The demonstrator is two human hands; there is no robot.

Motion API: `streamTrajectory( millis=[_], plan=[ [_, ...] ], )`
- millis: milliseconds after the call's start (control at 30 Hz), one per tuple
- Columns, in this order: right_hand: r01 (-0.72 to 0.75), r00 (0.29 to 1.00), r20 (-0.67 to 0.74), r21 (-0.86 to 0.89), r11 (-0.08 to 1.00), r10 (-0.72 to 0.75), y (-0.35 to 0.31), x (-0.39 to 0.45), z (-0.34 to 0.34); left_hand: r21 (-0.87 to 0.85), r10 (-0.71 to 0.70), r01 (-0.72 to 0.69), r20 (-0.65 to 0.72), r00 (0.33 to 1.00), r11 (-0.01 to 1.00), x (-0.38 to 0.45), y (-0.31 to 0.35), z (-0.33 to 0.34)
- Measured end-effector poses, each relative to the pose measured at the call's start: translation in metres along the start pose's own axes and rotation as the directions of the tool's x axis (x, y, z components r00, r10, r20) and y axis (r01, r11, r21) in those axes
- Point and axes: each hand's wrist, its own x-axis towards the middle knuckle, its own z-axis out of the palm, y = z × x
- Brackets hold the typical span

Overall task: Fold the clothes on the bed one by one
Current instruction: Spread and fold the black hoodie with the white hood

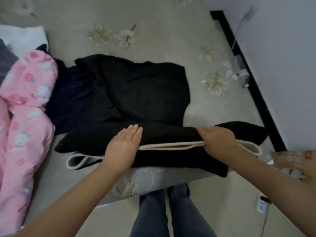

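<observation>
At the near edge of the bed (153, 40), seen from the head camera, a black garment (136, 93) lies spread over the pale flowered sheet, its lower part drawn into a long band that runs from left to right just in front of the person. The left hand (124, 146) lies flat on this band, palm down, fingers straight and close together, pressing the cloth near its middle and gripping nothing. The right hand (217, 142) sits further right on the same band, its fingers curled down over the fold and holding the black cloth together with a cream-edged trim (171, 145) that runs between the two hands. That trim shows again as a loop at the left end of the band and as another loop past the right hand, at the bed's corner. The bulk of the garment lies beyond both hands, further up the bed. To the left, touching the garment's far side, lies a dark navy piece (68, 93), and next to that a heap of pink printed cloth (25, 108). Below the bed's edge the person's legs in blue jeans (171, 211) stand on the floor.
</observation>
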Motion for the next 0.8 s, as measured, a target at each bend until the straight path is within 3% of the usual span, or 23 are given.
streamTrajectory(
  millis=[100,200,300,400,500,667,800],
  plan=[
    [-0.126,0.923,-0.367,-0.005,0.992,0.116,0.029,-0.022,-0.042,0.038,0.079,-0.075,-0.129,0.989,0.996,0.054,0.016,-0.047],
    [-0.271,0.778,-0.589,0.003,0.963,0.220,0.070,-0.048,-0.081,0.066,0.153,-0.143,-0.198,0.968,0.988,0.102,0.052,-0.091],
    [-0.388,0.633,-0.721,0.019,0.921,0.282,0.116,-0.090,-0.109,0.104,0.317,-0.299,-0.312,0.896,0.948,0.136,0.099,-0.133],
    [-0.491,0.512,-0.804,0.015,0.871,0.303,0.158,-0.141,-0.129,0.172,0.413,-0.376,-0.420,0.808,0.910,0.166,0.156,-0.166],
    [-0.576,0.447,-0.826,0.028,0.817,0.344,0.202,-0.195,-0.133,0.249,0.500,-0.433,-0.450,0.740,0.866,0.186,0.225,-0.195],
    [-0.648,0.396,-0.856,-0.005,0.762,0.332,0.287,-0.290,-0.128,0.313,0.604,-0.518,-0.476,0.640,0.796,0.216,0.352,-0.221],
    [-0.679,0.371,-0.864,-0.001,0.735,0.342,0.352,-0.366,-0.132,0.333,0.615,-0.520,-0.489,0.618,0.787,0.244,0.455,-0.233]
  ],
)
